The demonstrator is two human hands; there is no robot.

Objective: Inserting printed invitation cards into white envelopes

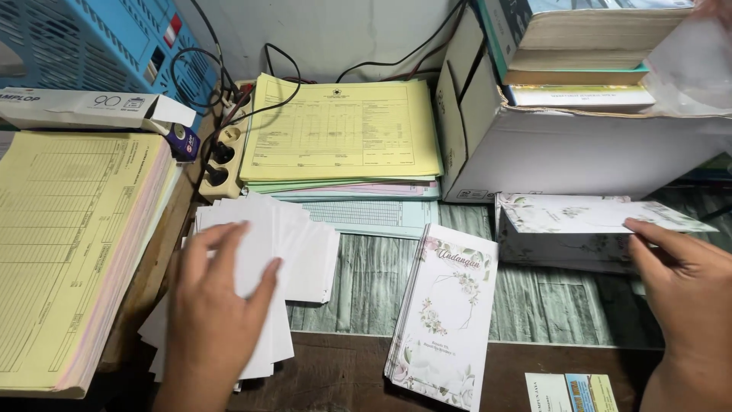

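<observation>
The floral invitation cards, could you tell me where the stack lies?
In the head view, the floral card stack lies centre, between left hand and right hand.

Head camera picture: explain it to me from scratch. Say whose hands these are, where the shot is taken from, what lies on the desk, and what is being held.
There is no machine here. A camera worn on a person's head looks down at that person's own two bare hands over a cluttered desk.

The left hand lies flat on a loose pile of white envelopes. The right hand touches the top of a stack of floral-printed envelopes, fingers on its right end. Neither hand has lifted anything.

Between them lies a stack of floral invitation cards. On the left sits a thick pad of yellow forms, more yellow forms lie further back beside a power strip, and a white box carries books.
</observation>
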